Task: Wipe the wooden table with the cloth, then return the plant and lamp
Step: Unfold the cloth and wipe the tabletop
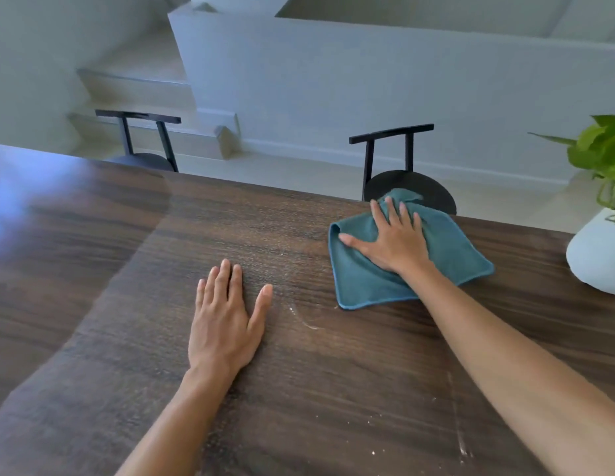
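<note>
Near the far edge of the dark wooden table [110, 255], my right hand [391, 240] lies flat with fingers spread, pressing on the teal square microfibre cloth [361, 283], whose far corner is bunched up over the table edge. My left hand [227, 324] rests palm-down and relaxed on bare wood, holding nothing. Pale dusty streaks [307, 319] show between my hands. At the right edge stands the green leafy plant [604, 149] in its round white pot [596, 255]. Two black chairs [398, 166] stand beyond the table.
</note>
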`<state>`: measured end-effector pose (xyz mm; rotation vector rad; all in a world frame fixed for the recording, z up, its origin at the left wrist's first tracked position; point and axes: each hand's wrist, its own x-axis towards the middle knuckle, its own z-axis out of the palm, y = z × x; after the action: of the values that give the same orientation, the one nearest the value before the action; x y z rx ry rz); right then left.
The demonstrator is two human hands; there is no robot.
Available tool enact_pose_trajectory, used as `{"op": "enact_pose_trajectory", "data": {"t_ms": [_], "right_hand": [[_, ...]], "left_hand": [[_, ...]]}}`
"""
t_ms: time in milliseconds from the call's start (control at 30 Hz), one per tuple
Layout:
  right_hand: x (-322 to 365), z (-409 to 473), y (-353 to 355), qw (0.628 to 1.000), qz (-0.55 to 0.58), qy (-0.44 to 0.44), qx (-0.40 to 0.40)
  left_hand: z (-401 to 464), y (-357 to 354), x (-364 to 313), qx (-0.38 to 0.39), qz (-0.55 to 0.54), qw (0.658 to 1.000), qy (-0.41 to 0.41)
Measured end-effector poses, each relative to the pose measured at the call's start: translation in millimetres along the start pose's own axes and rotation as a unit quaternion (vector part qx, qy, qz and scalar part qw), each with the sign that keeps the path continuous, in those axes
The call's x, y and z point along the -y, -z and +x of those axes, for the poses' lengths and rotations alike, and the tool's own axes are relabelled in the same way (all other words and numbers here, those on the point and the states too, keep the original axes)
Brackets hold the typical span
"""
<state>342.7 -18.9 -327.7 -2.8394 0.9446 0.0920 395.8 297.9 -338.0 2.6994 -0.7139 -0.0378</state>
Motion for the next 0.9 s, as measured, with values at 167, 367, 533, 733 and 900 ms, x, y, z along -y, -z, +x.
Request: {"op": "enact_pose_trajectory", "data": {"t_ms": [167,367,533,733,900], "right_hand": [[80,-5,-9,0.997,0.021,0.072,0.007],[63,-128,-25,0.982,0.044,0.183,-0.005],[-17,-85,-7,0.997,0.026,0.071,-0.004],[15,3,-3,1.0,0.019,-0.004,0.001],[72,-15,-14,0.998,0.034,0.046,-0.003]], "left_hand": [[1,0,1,0.0,-0.009,1.0,-0.002],[0,4,0,-0.003,-0.023,1.0,-0.003],[-2,5,-1,0.008,-0.025,1.0,0.001],[-1,2,0,0.0,-0.03,1.0,-0.001],[-1,-1,3,-0.015,-0.029,0.999,-0.007]]}}
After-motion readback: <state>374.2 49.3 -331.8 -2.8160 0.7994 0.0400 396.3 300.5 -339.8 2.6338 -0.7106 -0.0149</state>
